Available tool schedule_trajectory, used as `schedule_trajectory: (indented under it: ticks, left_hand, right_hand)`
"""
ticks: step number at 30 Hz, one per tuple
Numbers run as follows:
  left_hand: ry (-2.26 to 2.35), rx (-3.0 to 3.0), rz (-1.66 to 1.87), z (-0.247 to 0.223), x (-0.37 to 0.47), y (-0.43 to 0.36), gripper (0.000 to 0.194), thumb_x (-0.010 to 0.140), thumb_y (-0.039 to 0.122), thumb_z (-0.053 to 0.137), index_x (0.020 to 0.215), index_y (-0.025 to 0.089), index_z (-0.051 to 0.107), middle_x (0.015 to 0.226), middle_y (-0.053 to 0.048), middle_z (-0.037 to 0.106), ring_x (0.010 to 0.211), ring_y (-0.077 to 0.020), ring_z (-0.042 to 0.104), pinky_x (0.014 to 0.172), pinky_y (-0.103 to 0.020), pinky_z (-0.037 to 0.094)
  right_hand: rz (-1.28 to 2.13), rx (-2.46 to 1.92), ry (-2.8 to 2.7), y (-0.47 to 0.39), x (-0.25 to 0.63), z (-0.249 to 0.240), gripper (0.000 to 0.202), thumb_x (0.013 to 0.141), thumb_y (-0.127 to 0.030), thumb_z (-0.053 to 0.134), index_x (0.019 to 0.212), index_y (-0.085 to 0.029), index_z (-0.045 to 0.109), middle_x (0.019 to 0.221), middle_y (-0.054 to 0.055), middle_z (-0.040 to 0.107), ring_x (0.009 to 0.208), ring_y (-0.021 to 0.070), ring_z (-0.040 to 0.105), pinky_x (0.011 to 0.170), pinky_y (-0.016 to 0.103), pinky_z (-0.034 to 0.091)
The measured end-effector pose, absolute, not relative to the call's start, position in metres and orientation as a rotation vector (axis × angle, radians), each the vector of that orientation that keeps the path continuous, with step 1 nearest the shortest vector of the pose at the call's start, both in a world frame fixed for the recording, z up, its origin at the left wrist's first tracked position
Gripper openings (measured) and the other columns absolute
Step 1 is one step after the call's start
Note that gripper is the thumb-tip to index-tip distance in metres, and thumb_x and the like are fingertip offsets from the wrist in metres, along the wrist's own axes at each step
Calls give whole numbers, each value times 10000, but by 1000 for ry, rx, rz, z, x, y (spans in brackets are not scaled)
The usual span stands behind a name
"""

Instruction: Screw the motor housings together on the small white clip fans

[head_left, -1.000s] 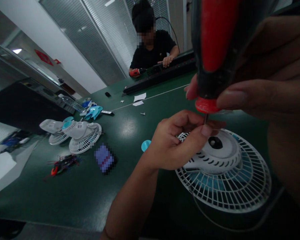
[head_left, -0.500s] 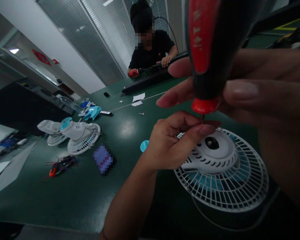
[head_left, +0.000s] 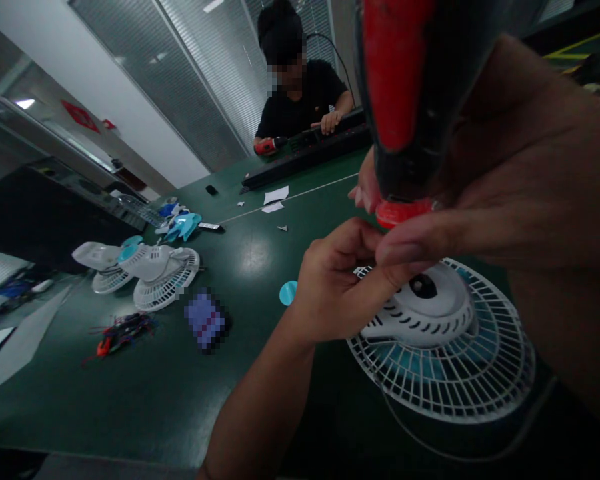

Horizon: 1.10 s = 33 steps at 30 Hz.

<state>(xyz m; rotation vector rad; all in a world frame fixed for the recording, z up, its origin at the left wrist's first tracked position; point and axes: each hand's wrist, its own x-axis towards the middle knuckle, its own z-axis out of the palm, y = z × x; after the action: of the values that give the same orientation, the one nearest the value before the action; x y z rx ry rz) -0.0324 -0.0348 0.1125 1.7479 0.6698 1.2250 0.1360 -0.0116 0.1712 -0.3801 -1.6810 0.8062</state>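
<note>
My right hand (head_left: 510,187) grips a red and black electric screwdriver (head_left: 405,100), held upright very close to the camera, nose down over a white fan (head_left: 445,347). The fan lies face down on the green table, its grille and blue blades showing under the white motor housing (head_left: 430,307). My left hand (head_left: 340,287) is pinched shut right under the screwdriver's red nose, at the fan's rear housing. What the fingers pinch is hidden by my right thumb.
Two more white fans (head_left: 150,270) lie at the left, with a bundle of wires (head_left: 123,331), blue fan blades (head_left: 183,225) and a round blue cap (head_left: 288,292). Paper scraps (head_left: 275,197) lie mid-table. Across the table (head_left: 130,400) a person in black (head_left: 300,93) holds a red tool.
My right hand's fingers have closed around the screwdriver's nose and the tool has dropped slightly, so the bit is now hidden. The left hand has stayed pinched at the same spot.
</note>
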Motion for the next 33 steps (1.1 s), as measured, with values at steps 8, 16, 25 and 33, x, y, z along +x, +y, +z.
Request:
schedule_trajectory:
  ticks: [8,16,25,33]
  left_hand:
    - [619,1680,1169,113,-33,-39,248,955,450,707,929,207,669,1006,-59,832,923,-217,804,854,-363,669]
    - [608,1740,1163,116,-33,-37,256,935,455,729,940,201,697,983,-73,831,868,-201,800,793,-324,663]
    - [668,1589,1272,111,-25,-36,348,842,470,827,813,197,614,824,-33,808,777,-190,795,773,-331,680]
    - [675,1648,1208,114,-32,-40,280,929,465,735,920,201,644,1061,-88,832,962,-245,807,878,-403,673]
  right_hand:
    - [1287,-348,-1607,-24,137,190,423,1029,-540,495,887,-245,763,1076,-89,774,1084,140,753,928,272,645]
    - [1060,-447,-1586,-25,135,191,396,951,-557,628,824,-187,691,808,-44,761,664,85,729,586,198,593]
    - [879,-426,-1602,-20,132,176,337,695,-98,848,955,-182,651,865,-89,696,781,65,681,676,183,578]
    - [1419,-586,-1413,-33,126,205,366,987,-478,569,799,-202,719,755,-48,734,846,133,772,734,255,618]
